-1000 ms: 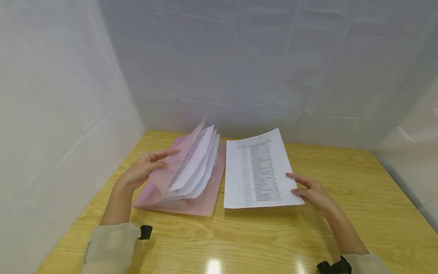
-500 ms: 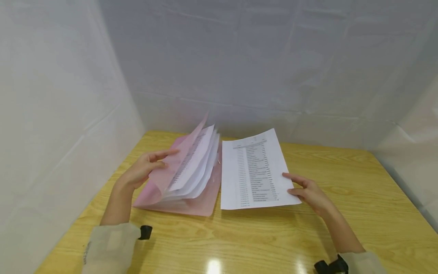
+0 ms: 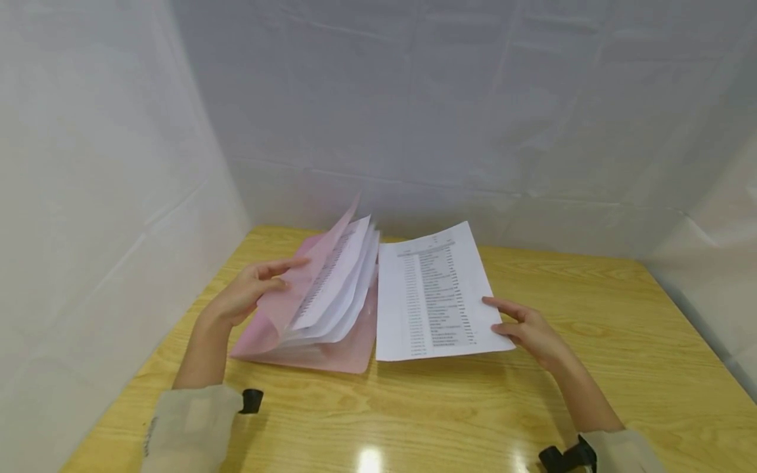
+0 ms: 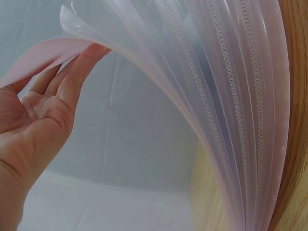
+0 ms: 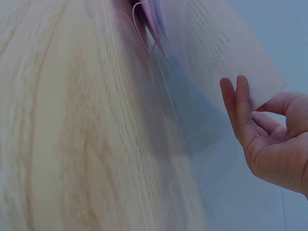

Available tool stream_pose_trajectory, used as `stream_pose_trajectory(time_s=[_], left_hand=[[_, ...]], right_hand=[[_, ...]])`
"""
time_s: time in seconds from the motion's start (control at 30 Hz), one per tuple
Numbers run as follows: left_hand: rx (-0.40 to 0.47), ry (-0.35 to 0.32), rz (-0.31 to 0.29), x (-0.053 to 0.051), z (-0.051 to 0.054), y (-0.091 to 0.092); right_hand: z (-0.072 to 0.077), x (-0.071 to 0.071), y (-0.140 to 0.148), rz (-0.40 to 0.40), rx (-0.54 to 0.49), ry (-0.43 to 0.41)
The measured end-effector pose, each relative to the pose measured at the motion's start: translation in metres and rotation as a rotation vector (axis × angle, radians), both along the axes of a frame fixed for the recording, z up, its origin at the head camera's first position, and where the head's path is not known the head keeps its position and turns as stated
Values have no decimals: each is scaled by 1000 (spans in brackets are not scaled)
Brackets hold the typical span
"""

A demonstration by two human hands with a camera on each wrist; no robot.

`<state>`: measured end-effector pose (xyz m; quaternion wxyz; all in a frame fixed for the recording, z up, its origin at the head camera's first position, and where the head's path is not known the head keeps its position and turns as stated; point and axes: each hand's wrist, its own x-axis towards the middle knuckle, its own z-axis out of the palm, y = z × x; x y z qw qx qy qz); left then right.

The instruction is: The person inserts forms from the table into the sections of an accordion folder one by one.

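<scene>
A pink folder lies on the table with its cover lifted at the left. My left hand pinches that raised cover between thumb and fingers. Fanned inside the folder are several clear sleeves, some with white printed pages. To the right, my right hand pinches the right edge of a printed sheet of paper, tilted and held above the table. The sheet's left edge overlaps the folder's right edge in the head view. In the right wrist view the sheet's underside shows above the fingers.
The wooden table stretches in front of both hands and to the right. Pale sheeting stands behind the table and along both sides. A black strap sits at the right wrist, and another black piece at the left cuff.
My right hand has moved slightly left with the sheet, bringing its left edge over the folder's right edge. The left hand and the raised cover have stayed still.
</scene>
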<state>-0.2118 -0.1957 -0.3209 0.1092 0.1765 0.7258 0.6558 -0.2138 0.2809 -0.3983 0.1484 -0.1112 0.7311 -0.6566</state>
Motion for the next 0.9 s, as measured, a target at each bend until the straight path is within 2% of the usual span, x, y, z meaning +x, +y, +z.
stream_pose_trajectory(time_s=[0.43,0.9], left_hand=[[-2,2,-1,0,1,0],[12,-15,2,0,1,1]], right_hand=[[3,-3,-13,22,-42,-4],[-2,-4,-36,-47,-56,17]])
